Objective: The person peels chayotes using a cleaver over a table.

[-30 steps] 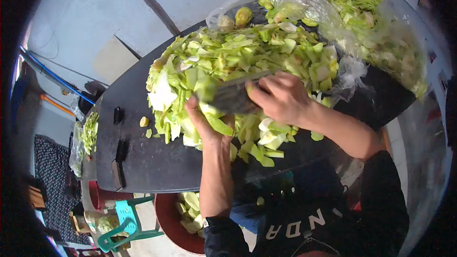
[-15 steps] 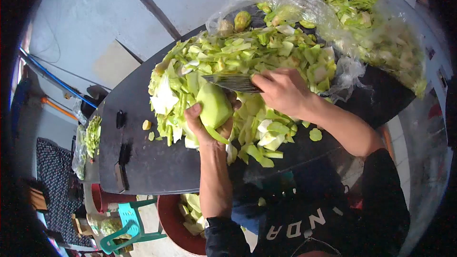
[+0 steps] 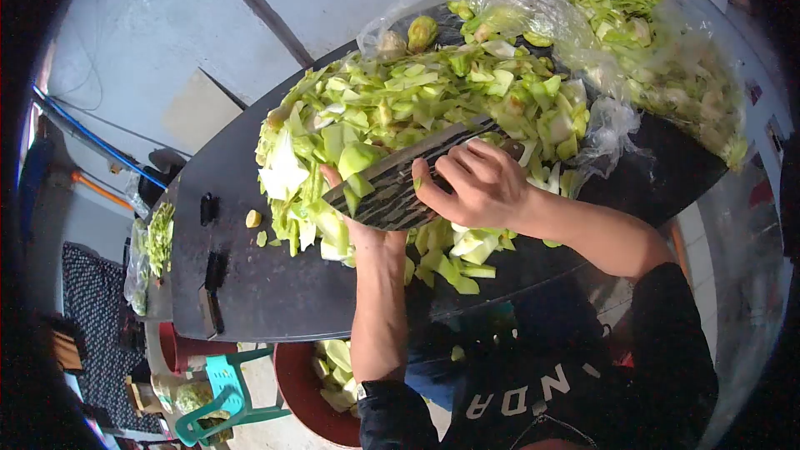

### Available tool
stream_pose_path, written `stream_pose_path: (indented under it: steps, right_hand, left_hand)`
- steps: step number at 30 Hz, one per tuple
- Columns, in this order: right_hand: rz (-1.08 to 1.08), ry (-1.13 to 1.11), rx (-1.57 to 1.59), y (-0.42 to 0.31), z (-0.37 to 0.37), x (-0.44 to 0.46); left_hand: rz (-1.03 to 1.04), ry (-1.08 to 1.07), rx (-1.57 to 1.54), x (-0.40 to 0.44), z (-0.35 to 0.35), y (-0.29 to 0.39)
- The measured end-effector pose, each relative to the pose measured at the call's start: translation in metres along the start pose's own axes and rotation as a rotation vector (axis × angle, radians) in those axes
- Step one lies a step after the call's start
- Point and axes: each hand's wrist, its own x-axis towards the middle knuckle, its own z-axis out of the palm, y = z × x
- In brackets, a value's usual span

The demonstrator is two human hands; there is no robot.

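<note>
My right hand (image 3: 477,182) is closed on a broad cleaver (image 3: 385,192) with a dark, streaked blade. The blade lies slanted across my left hand (image 3: 368,232) and hides most of its fingers. From behind the upper edge of the cleaver shows part of a smooth pale green vegetable (image 3: 360,157), which my left hand grips. A small green piece (image 3: 358,187) clings to the blade. Beneath and beyond both hands spreads a large heap of cut green and whitish pieces (image 3: 400,92) on the dark tabletop (image 3: 242,275).
Clear plastic bags (image 3: 683,75) with more green pieces stand at the back right. A yellowish-green whole vegetable (image 3: 422,33) lies behind the heap. Below the table are a dark red tub (image 3: 296,392) with pieces and a turquoise stool (image 3: 229,383).
The cleaver has come down and left and turned, so its flat side now covers the vegetable and left fingers. My right hand has moved slightly lower; the left forearm is nearly unmoved.
</note>
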Motion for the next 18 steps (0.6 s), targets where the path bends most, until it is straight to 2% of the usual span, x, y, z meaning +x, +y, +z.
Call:
stream_pose_path:
  steps: [3,7,9,10,11,13,14,17,18]
  right_hand:
    - [-0.004,-0.009,-0.031,0.0,0.0,0.001]
    - [-0.003,0.016,-0.031,0.0,0.0,0.001]
    - [0.091,-0.015,-0.031,0.011,0.017,-0.004]
    - [0.155,-0.076,0.09,0.025,0.017,-0.005]
    - [0.151,-0.068,0.083,0.029,0.014,-0.006]
    - [0.17,-0.15,0.057,0.034,0.006,-0.008]
    - [0.155,-0.116,0.075,0.03,-0.001,-0.004]
    - [0.073,-0.029,0.121,0.016,-0.007,0.002]
    - [0.046,0.012,0.131,0.013,-0.006,0.003]
  left_hand:
    - [-0.041,-0.084,-0.057,-0.001,-0.002,0.002]
    - [0.007,-0.043,0.025,-0.001,0.007,0.005]
    - [0.072,0.158,0.033,0.001,0.019,0.006]
    - [0.073,0.158,0.066,0.001,0.014,0.01]
    - [0.078,0.147,0.065,-0.001,0.014,0.013]
    - [0.07,-0.015,0.028,-0.002,0.015,0.013]
    - [0.083,0.096,0.107,0.0,0.017,0.011]
    - [-0.005,0.063,0.019,-0.003,0.018,0.007]
    - [-0.013,0.03,0.126,-0.003,0.012,0.01]
